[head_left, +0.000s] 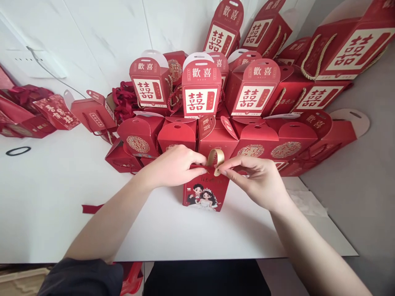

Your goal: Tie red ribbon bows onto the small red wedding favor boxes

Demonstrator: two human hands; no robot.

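A red gift box (201, 193) with a cartoon bride and groom stands upright on the white table in front of me. At its top a gold ribbon (219, 155) curves up into a small loop between my hands. My left hand (175, 164) is closed in a pinch at the left of the loop, on what looks like a dark red part of the ribbon. From the right, my right hand (257, 176) pinches the loop's lower end between thumb and finger. The fingers partly cover the box's top edge.
Behind stand stacked red gift boxes (201, 98) with rope handles, reaching the wall. More boxes (94, 111) and a heap of dark red ribbons (125, 100) are at the left. A short red ribbon piece (92, 209) and a black elastic band (18, 151) lie on the table (148, 234).
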